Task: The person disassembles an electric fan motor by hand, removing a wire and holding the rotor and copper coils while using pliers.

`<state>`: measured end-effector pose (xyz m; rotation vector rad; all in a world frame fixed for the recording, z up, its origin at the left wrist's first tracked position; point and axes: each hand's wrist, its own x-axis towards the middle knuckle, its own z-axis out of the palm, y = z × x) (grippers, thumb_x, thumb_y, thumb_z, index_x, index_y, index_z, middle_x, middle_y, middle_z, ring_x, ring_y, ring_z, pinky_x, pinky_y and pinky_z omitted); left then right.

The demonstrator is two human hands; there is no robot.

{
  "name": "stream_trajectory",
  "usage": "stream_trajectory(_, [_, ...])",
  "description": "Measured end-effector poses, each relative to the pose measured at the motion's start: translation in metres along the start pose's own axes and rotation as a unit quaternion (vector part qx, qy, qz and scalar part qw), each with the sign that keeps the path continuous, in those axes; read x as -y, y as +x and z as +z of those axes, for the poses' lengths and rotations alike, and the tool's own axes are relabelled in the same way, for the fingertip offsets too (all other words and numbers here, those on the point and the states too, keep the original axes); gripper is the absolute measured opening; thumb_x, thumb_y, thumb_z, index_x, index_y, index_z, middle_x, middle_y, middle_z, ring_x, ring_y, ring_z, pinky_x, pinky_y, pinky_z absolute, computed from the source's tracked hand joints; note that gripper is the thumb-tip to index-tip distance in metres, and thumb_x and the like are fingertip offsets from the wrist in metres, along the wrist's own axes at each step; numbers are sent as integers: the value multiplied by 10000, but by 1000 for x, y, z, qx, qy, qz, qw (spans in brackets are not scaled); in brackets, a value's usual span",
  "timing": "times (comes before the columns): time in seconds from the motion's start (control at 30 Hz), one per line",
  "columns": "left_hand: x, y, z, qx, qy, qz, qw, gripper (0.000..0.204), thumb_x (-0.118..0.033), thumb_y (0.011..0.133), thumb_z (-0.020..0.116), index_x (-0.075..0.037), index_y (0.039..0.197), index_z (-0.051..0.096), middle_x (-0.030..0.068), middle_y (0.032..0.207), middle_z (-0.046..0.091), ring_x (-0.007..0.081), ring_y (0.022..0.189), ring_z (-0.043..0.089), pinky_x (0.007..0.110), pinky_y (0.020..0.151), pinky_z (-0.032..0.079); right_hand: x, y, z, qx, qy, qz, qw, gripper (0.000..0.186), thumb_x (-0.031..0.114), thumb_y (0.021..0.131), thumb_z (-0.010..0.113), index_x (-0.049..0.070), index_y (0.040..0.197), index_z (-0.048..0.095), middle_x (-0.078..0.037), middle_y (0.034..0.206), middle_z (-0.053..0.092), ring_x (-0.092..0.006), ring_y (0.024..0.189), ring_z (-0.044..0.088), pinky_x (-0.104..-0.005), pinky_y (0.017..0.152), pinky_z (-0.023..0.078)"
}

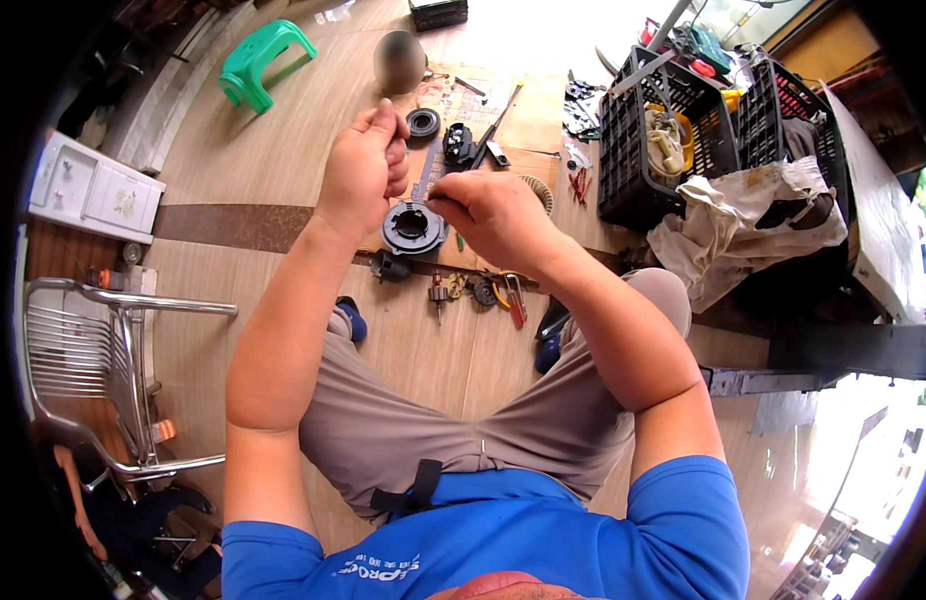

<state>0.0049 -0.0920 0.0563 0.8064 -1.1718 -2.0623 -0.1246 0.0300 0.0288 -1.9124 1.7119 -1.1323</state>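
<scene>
My left hand (365, 168) is raised over the work area with its fingers curled closed. My right hand (498, 215) is pinched closed to its right, fingertips near a round dark housing (413, 230) with a central hole. Whatever either hand holds is too small or hidden to name. Beyond them a black ring-shaped part (422, 124) and a black machine part (458, 145) lie on cardboard (533, 115). A ribbed pale ring (535, 194) shows partly behind my right hand. Nearer me lie a motor armature (439, 294) and red-handled pliers (516, 305).
Black plastic crates (623, 150) with tools and a stained cloth (748, 220) stand at the right. A green stool (263, 62) is at the far left. A metal chair (78, 350) stands left, with a person partly visible below it. A blurred dark rounded shape (399, 62) is ahead.
</scene>
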Motion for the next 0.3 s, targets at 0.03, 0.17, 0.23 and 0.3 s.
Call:
stream_trajectory(0.03, [5, 1, -1, -4, 57, -7, 998, 317, -339, 1024, 432, -104, 822, 497, -64, 564, 328, 52, 442, 273, 221, 399, 221, -2, 2, -4, 2, -55, -30, 998, 184, 247, 881, 604, 68, 913, 628, -153, 754, 630, -343, 748, 630, -439, 661, 494])
stream_trajectory(0.17, [29, 5, -1, 1, 245, -2, 970, 319, -332, 1017, 449, -98, 809, 508, -67, 561, 374, 44, 429, 313, 213, 383, 237, -11, 3, -8, 37, -109, -90, 989, 168, 249, 866, 615, 81, 857, 611, -100, 775, 634, -298, 778, 635, -410, 684, 503])
stream_trajectory(0.23, [36, 6, -2, 1, 267, -2, 964, 330, -349, 1012, 459, -93, 812, 519, -67, 557, 386, 45, 420, 318, 217, 376, 254, -10, 3, -12, 59, -105, -87, 989, 141, 215, 871, 616, 74, 878, 621, -100, 804, 634, -304, 792, 624, -400, 699, 495])
stream_trajectory(0.3, [36, 5, -2, 21, 245, -73, 967, 324, -343, 1009, 467, -91, 810, 516, -60, 577, 421, 48, 432, 352, 208, 382, 278, -12, 3, -15, 86, -96, -94, 987, 117, 178, 878, 618, 63, 897, 626, -110, 839, 632, -313, 803, 614, -389, 717, 490])
